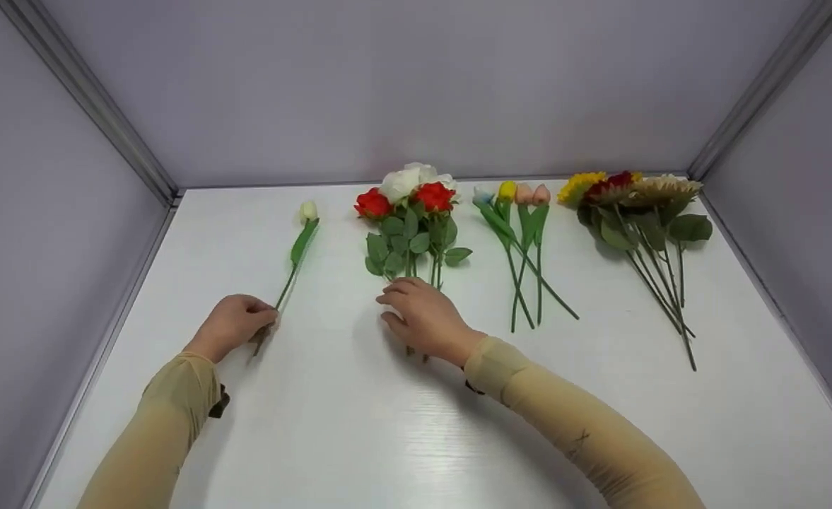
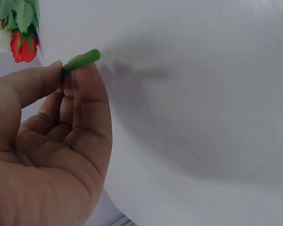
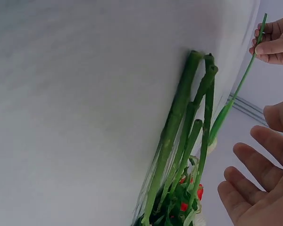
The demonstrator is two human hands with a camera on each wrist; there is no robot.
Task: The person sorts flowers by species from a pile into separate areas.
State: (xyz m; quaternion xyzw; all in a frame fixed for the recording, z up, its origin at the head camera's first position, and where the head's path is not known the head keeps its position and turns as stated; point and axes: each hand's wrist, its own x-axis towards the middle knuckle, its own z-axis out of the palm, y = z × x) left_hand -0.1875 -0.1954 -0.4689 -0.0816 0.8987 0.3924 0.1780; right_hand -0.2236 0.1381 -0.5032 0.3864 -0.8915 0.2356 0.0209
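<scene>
I'm pinching the white bud's stem (image 1: 290,279) with my left hand (image 1: 234,324), hovering my right hand (image 1: 423,318), fingers spread, over the roses (image 1: 410,212), tulips (image 1: 522,240) and sunflowers (image 1: 635,212) lying beyond.

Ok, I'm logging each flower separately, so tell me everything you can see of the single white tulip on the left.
The white tulip is a lone artificial-looking stem: a small closed cream bud, one long green leaf and a thin green plastic-like stalk. It lies slanted on the white table, bud toward the back wall, apart from the rose bunch. The left hand pinches its lower stalk, whose cut end pokes past the fingertips.
</scene>
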